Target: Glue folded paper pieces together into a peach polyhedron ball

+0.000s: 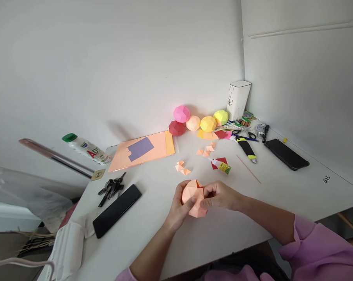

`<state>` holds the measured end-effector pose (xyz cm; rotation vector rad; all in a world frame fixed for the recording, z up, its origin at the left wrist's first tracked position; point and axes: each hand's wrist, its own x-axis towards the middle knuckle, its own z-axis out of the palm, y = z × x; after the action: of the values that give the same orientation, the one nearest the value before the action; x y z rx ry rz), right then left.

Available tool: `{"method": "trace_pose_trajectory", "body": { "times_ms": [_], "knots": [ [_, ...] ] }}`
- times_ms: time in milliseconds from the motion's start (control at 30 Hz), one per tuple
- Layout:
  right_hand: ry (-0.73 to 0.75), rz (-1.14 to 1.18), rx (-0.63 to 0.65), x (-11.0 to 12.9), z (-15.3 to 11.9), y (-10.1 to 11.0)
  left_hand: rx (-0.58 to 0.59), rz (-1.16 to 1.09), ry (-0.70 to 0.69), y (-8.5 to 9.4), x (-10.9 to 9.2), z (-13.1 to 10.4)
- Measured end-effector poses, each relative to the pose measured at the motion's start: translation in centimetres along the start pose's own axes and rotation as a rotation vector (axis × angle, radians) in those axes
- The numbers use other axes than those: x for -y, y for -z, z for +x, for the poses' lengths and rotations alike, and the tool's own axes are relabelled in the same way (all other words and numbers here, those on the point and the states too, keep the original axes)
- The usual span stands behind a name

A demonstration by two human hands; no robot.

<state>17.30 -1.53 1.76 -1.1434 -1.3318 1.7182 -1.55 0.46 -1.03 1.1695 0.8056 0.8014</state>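
A peach folded-paper ball [193, 197], with an opening at its top, is held over the white table [153, 210]. My left hand [178, 207] wraps round its left side, thumb across the front. The fingers of my right hand [217, 196] pinch its right edge near the opening. Beyond the ball lie small peach folded pieces [182, 168], with more peach pieces [207, 150] to the right. A small glue bottle [223, 166] rests on a dark red paper square [215, 165].
Finished paper balls [208, 124] line the wall. Peach sheets [120, 156], keys [112, 188], a black phone [117, 210] and a white bottle [87, 149] are at left. A cutter [246, 149], scissors [251, 135] and a black case [286, 154] lie at right.
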Motion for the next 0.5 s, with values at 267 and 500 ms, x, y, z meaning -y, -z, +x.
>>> {"method": "trace_pose_trajectory", "body": {
  "times_ms": [267,500],
  "knots": [
    [-0.022,0.178,-0.053,0.03,0.10,-0.35,0.004,-0.045,-0.019,0.26,0.51,0.02],
    [-0.069,0.319,-0.104,0.34,0.16,-0.15,0.065,-0.069,-0.017,-0.32,0.06,-0.15]
  ]
}}
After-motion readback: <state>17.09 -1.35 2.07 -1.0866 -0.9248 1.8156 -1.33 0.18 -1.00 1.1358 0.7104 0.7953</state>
